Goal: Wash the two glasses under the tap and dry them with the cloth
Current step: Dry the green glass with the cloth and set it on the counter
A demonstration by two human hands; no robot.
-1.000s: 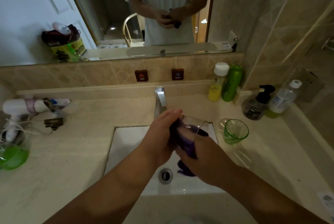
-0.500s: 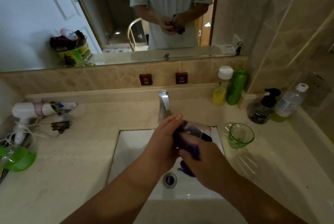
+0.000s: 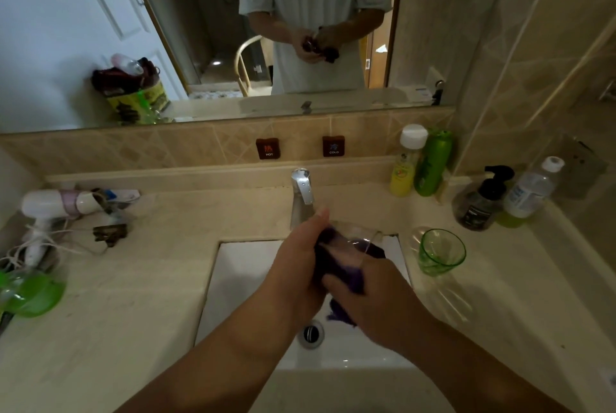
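Over the white sink (image 3: 246,279) I hold a clear glass (image 3: 358,234) tilted on its side, its rim pointing right. My left hand (image 3: 298,262) wraps around the glass from the left. My right hand (image 3: 370,299) presses a purple cloth (image 3: 345,274) against and into the glass; a corner of the cloth hangs down toward the drain (image 3: 311,333). A green glass (image 3: 440,252) stands upright on the counter just right of the sink. The chrome tap (image 3: 302,187) rises behind my hands, and no water is seen running from it.
Yellow and green bottles (image 3: 420,162), a dark pump bottle (image 3: 481,202) and a clear bottle (image 3: 530,192) line the back right. A white hairdryer (image 3: 50,209) with cord and a green container (image 3: 30,292) lie on the left counter. A mirror above reflects a person.
Both hands stay at the glass over the sink; the cloth has shifted slightly around the glass. The view has tilted down a little. The green glass has not moved.
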